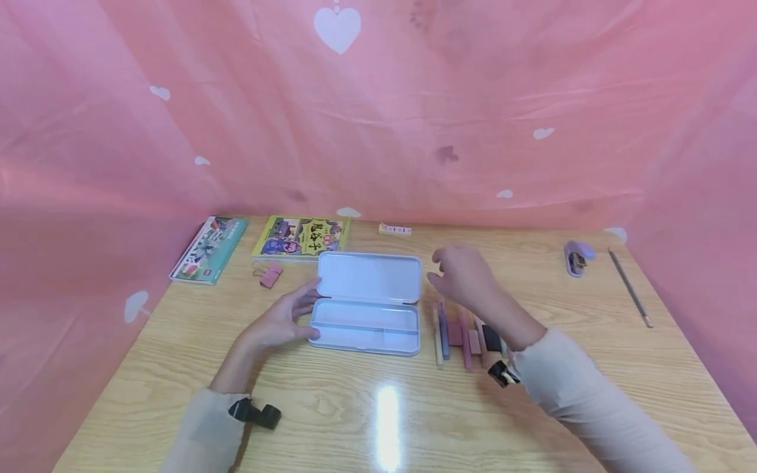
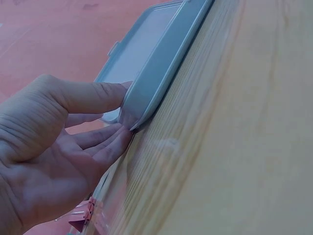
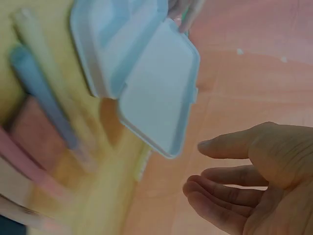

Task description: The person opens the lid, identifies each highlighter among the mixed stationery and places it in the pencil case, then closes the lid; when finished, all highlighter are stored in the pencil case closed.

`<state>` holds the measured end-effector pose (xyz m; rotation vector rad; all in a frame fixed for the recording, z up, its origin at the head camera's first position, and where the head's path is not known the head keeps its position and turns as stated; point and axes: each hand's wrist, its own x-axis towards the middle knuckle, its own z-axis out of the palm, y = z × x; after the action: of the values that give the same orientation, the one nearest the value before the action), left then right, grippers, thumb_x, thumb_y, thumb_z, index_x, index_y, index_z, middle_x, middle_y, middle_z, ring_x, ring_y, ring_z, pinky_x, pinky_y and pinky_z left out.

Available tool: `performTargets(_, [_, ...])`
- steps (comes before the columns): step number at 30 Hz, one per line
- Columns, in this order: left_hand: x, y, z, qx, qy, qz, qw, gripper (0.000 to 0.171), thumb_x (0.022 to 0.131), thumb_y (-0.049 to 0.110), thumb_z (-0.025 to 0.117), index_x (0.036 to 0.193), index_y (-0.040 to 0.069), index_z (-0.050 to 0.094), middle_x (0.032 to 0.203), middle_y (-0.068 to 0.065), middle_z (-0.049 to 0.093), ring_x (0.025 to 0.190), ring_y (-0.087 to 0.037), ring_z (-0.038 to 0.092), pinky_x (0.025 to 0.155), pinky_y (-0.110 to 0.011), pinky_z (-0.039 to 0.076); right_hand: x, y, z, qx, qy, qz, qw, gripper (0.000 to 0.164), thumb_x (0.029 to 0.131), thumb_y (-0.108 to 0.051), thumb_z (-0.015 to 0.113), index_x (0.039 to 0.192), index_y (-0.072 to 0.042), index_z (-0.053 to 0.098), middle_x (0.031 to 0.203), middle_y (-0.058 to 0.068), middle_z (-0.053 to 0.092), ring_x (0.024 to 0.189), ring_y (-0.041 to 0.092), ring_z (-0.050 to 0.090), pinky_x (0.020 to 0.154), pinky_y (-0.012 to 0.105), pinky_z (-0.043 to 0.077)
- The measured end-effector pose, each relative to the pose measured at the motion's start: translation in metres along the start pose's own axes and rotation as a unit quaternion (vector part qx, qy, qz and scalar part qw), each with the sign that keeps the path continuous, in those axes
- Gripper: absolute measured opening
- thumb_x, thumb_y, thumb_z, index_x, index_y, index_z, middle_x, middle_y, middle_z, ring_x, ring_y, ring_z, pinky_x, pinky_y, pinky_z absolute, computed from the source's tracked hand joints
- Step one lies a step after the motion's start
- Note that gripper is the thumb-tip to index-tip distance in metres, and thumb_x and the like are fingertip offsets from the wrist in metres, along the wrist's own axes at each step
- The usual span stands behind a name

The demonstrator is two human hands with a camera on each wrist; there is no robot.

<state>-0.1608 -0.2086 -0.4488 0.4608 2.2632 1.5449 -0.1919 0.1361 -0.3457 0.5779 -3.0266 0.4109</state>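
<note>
A white pencil case (image 1: 369, 278) lies on the table with its lid raised, leaning back, and its divided tray holding nothing. My left hand (image 1: 286, 320) grips its left end, thumb at the tray's rim and fingers along the side; in the left wrist view the thumb and fingertips pinch the corner of the case (image 2: 156, 68). To the right of the lid, my right hand (image 1: 464, 272) is raised above the table with nothing in it, thumb and loosely bent fingers apart. Below it lies a row of pens (image 1: 444, 332) and a pink eraser-like block (image 1: 455, 333).
Behind the case lie a yellow book (image 1: 301, 236) and a small pale strip (image 1: 395, 229). A teal book (image 1: 209, 249) and a pink binder clip (image 1: 270, 274) are at left. A purple-and-white stapler-like item (image 1: 577, 256) and a pencil (image 1: 629, 286) lie at right.
</note>
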Motion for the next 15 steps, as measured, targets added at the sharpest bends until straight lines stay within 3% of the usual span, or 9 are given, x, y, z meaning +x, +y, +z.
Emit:
performTargets(3, [0.0, 0.0, 0.0, 0.002, 0.0, 0.004, 1.0, 0.101, 0.072, -0.003, 0.076, 0.151, 0.02, 0.019, 0.141, -0.014, 0.041, 0.134, -0.032, 0.036, 0.112, -0.038, 0.034, -0.014, 0.003, 0.011, 0.027, -0.031, 0.018, 0.999, 0.015, 0.081, -0.015, 0.065, 0.079, 0.0, 0.065, 0.063, 0.003, 0.059, 0.054, 0.013, 0.052, 0.045, 0.025, 0.046])
performTargets(7, [0.0, -0.001, 0.0, -0.003, 0.004, 0.012, 0.9999, 0.103, 0.071, -0.004, 0.076, 0.152, 0.021, 0.016, 0.142, -0.013, 0.041, 0.134, -0.031, 0.037, 0.111, -0.036, 0.035, -0.026, 0.003, 0.032, 0.063, -0.077, 0.049, 0.994, 0.025, 0.079, -0.008, 0.059, 0.058, -0.01, 0.048, 0.049, -0.004, 0.038, 0.04, 0.008, 0.036, 0.035, 0.018, 0.026])
performTargets(11, [0.001, -0.002, 0.0, -0.009, 0.004, 0.019, 0.9998, 0.107, 0.07, -0.005, 0.076, 0.152, 0.021, 0.013, 0.143, -0.014, 0.04, 0.134, -0.03, 0.038, 0.111, -0.036, 0.035, -0.032, 0.001, 0.05, 0.069, -0.1, 0.077, 0.99, 0.022, 0.081, -0.006, 0.058, 0.06, -0.01, 0.054, 0.05, -0.002, 0.045, 0.04, 0.011, 0.044, 0.033, 0.017, 0.03])
performTargets(15, [0.001, -0.002, -0.001, -0.014, 0.005, 0.024, 0.9996, 0.11, 0.07, -0.005, 0.076, 0.153, 0.024, 0.01, 0.143, -0.014, 0.04, 0.134, -0.031, 0.038, 0.111, -0.037, 0.035, -0.032, -0.002, 0.059, 0.038, -0.103, 0.102, 0.989, 0.019, 0.081, -0.005, 0.059, 0.063, -0.009, 0.055, 0.053, 0.002, 0.049, 0.043, 0.013, 0.047, 0.035, 0.018, 0.034])
